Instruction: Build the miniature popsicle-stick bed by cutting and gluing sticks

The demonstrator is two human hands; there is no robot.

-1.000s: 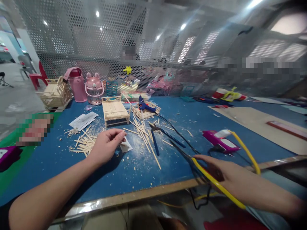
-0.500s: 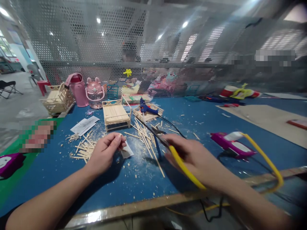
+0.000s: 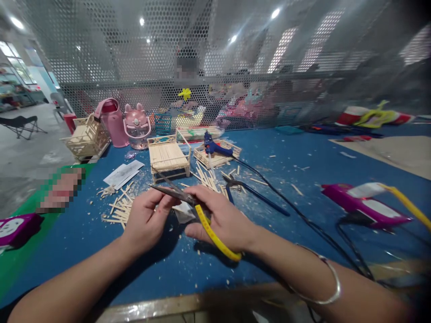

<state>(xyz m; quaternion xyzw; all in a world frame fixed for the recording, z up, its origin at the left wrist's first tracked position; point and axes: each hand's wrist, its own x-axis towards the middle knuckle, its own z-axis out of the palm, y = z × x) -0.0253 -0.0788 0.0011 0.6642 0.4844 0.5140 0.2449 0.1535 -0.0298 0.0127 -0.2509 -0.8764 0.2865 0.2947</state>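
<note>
My right hand (image 3: 220, 217) grips yellow-handled scissors (image 3: 188, 202), whose dark blades point left toward my left hand (image 3: 146, 220). The fingers of my left hand are pinched together just below the blade tips, holding something too small to make out. A scrap of white paper (image 3: 183, 211) lies on the blue table (image 3: 303, 170) between the two hands. Loose wooden sticks (image 3: 117, 204) are scattered to the left of my left hand, and more sticks (image 3: 210, 179) lie beyond the scissors. A silver bangle (image 3: 325, 280) circles my right wrist.
A small stick-built bed (image 3: 168, 157) and a stick tray with a blue glue gun (image 3: 215, 148) stand behind the hands. Blue-handled pliers (image 3: 242, 186) and black cables lie to the right. A purple device (image 3: 365, 206) sits far right. Pink bottles (image 3: 136, 125) and a stick house (image 3: 85, 137) stand at back left.
My right hand has swung left from the table's front edge with the scissors, bringing the blades up to my left hand. My left hand has stayed in place.
</note>
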